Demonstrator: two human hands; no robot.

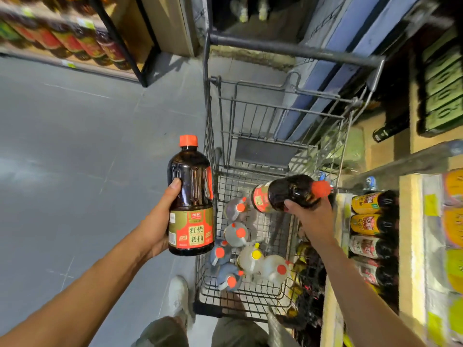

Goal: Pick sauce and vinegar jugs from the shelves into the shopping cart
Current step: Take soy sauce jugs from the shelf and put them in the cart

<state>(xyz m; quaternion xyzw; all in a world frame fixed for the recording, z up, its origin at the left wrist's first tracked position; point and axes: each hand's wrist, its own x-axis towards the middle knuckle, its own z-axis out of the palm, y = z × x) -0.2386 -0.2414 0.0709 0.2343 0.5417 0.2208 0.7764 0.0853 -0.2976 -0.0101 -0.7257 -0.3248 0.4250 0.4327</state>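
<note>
My left hand (pixel 160 221) grips a dark sauce jug (pixel 191 194) with an orange cap and a red-gold label, held upright just left of the wire shopping cart (pixel 250 136). My right hand (pixel 313 216) grips a second dark sauce jug (pixel 288 192), tilted on its side with its orange cap pointing right, above the cart's right edge. Down in the cart lie several pale vinegar jugs (pixel 235 234), most with orange caps, one with a yellow cap (pixel 256 254).
Shelves on the right carry rows of dark sauce bottles (pixel 373 224) close beside the cart. Another shelf of bottles (pixel 75 41) stands at the upper left across the grey floor (pixel 75 146). My shoe (pixel 178 296) is by the cart's near corner.
</note>
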